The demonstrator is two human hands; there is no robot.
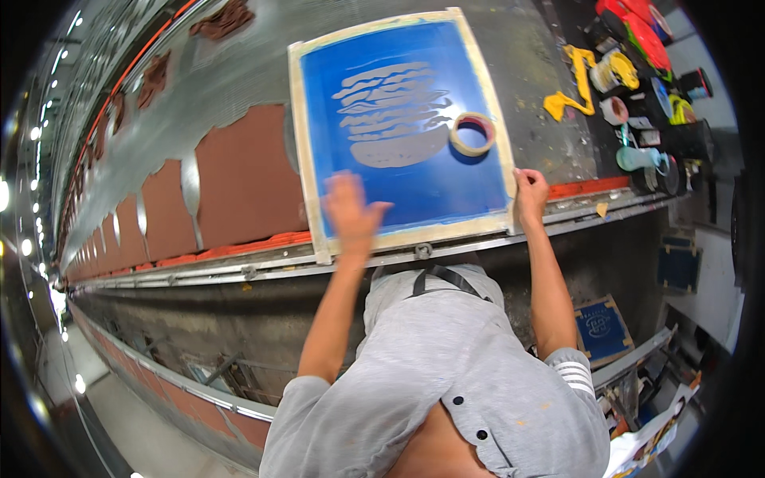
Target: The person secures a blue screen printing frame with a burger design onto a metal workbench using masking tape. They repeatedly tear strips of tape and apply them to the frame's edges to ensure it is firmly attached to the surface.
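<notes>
A blue printing screen [398, 199] with a pale taped frame and a wavy stacked stencil shape [394, 146] lies on the long table. A roll of beige tape [488, 145] rests on its right half. My left hand [351, 211], blurred by motion, is over the screen's lower left with its fingers apart. My right hand [532, 191] has its fingers closed on the frame's right edge, near the lower corner.
Brown fabric pieces [243, 183] line the table [239, 60] to the left, beside an orange strip and metal rail [223, 272]. Pots, bottles and yellow-smeared tools [617, 72] crowd the right. Another blue screen [606, 327] stands below at right.
</notes>
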